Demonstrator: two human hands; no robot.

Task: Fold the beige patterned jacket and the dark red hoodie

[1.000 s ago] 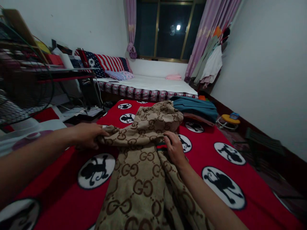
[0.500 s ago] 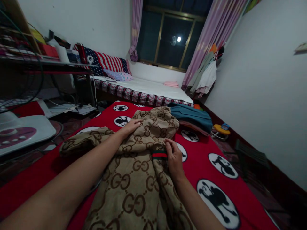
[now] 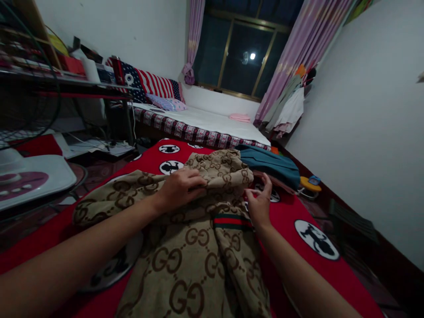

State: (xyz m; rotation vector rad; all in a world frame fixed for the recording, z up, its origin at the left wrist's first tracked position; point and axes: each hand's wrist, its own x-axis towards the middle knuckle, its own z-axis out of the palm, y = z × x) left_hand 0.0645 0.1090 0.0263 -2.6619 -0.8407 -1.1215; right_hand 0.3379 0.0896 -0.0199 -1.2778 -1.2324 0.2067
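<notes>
A tan hooded garment with a brown interlocking-letter print lies spread on a red blanket printed with black-and-white cartoon circles. Its hood points away from me. My left hand pinches the fabric at the base of the hood, fingers closed on it. My right hand sits at the hood's right edge, just above a green-and-red striped cuff, its fingers curled in a pinch at the fabric's edge.
Folded teal clothes lie beyond the hood. A low bed with a striped pillow stands under a dark window. A cluttered shelf and a white fan base are on the left. Clothes hang at the right wall.
My left hand went from the left sleeve to the hood and now grips it. My right hand moved up from beside the striped cuff to the hood's right edge.
</notes>
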